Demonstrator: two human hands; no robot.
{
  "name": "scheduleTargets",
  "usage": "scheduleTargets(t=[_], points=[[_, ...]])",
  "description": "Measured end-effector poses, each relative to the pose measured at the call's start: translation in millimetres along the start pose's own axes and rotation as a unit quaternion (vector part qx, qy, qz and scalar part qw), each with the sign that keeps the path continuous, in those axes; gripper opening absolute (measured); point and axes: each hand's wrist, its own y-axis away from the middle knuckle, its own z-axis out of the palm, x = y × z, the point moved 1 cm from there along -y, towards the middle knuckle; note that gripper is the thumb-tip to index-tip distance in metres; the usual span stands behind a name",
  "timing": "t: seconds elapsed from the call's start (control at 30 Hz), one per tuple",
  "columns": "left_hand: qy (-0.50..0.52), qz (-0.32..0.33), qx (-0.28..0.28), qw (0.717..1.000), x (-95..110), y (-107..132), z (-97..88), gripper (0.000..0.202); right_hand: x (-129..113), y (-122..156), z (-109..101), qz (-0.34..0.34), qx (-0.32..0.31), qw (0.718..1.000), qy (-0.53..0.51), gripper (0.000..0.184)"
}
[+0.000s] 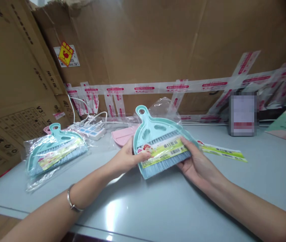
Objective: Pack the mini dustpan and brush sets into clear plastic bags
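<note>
Both my hands grip a mint-green dustpan [160, 122] with a brush [166, 167] nested in it, tilted up above the table. A yellow-green printed label [164, 153] lies across the brush. My left hand [130, 156] is closed on the left rim, its thumb on the label. On the right side my right hand [193, 161] is closed, thumb over the label's end and fingers beneath. A similar mint dustpan set in a clear bag [57, 151] lies at the left. Behind the held dustpan is a pink dustpan [124, 134], partly hidden.
A loose label strip [223, 153] lies right of my hands. Farther back are a white power strip [92, 131] with cables and a screen-like device [243, 114], blurred out. Large cardboard boxes [145, 43] wall off the back and left of the grey table [183, 208].
</note>
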Motion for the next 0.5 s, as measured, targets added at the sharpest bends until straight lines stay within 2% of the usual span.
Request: scheduleTargets(t=[0.1, 0.17, 0.23, 0.27, 0.33, 0.4, 0.43, 0.5], points=[[-0.008, 0.011, -0.008, 1.0, 5.8, -0.9, -5.3, 0.063, -5.8, -4.7, -5.2, 0.025, -0.011, 0.999, 0.046, 0.022], [-0.022, 0.018, 0.012, 1.0, 8.4, -1.2, -9.9, 0.061, -12.0, -8.7, -10.8, 0.077, -0.05, 0.988, 0.126, 0.031], [-0.042, 0.011, 0.031, 0.999, 10.5, -1.9, -16.8, 0.056, -20.3, -13.5, -18.1, 0.135, -0.124, 0.952, 0.245, 0.048], [-0.05, 0.002, 0.036, 0.998, 11.4, -2.5, -20.8, 0.053, -25.2, -16.0, -22.0, 0.142, -0.161, 0.928, 0.305, 0.053], [-0.053, -0.018, 0.031, 0.998, 12.6, -4.1, -28.7, 0.05, -34.4, -20.2, -28.2, 0.106, -0.199, 0.895, 0.385, 0.049], [-0.039, -0.038, 0.027, 0.998, 13.1, -5.9, -34.8, 0.048, -40.7, -21.1, -30.2, 0.04, -0.194, 0.902, 0.383, 0.028], [-0.032, -0.048, 0.025, 0.998, 13.1, -6.6, -36.6, 0.048, -41.8, -19.8, -29.1, 0.019, -0.193, 0.915, 0.353, 0.027], [-0.022, -0.069, 0.023, 0.997, 12.9, -7.7, -37.6, 0.046, -40.0, -14.6, -23.8, 0.015, -0.219, 0.937, 0.273, 0.05]])
